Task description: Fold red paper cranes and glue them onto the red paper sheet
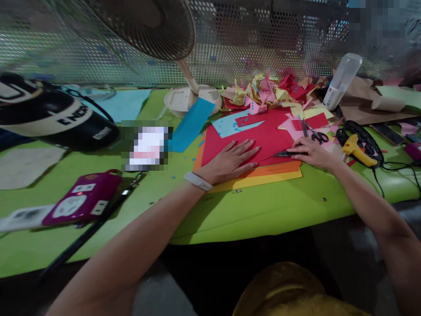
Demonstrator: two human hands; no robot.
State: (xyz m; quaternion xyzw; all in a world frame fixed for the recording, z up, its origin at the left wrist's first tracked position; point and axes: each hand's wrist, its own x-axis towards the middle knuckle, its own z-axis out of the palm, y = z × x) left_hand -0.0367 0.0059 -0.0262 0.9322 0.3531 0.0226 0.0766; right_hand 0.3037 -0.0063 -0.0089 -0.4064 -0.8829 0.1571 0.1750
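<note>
A perforated mesh wall (263,41) stands behind a table (250,215) with a green top. The red sheet (271,136), taken as the reference, lies flat on the table. It is plain and matt, and its near edge rests over an orange sheet (279,169) and a yellow sheet (268,178), both of which show on the near side. A pale blue piece (226,127) sprinkled with small blue bits lies on its far left part.

Left of the red sheet, a blue strip (194,125) reaches the base of a fan (148,26). Farther left are a purple power strip (85,195) and a large black flask (62,116). Directly behind the red sheet is a crumpled heap of scraps (268,90), chiefly pink, yellow and red. To its right lie scissors (319,137) and, farther out, a yellow glue gun (357,149); a clear bottle (344,81) leans behind and to the right.

The left hand (232,163) grips nothing: palm down, fingers spread, it bears on the red sheet. The right hand (312,154), at the right edge of the red sheet, pinches what appears to be a black cutter (284,154), its tip directed left over the red sheet. Whether the tip touches the paper cannot be determined.
</note>
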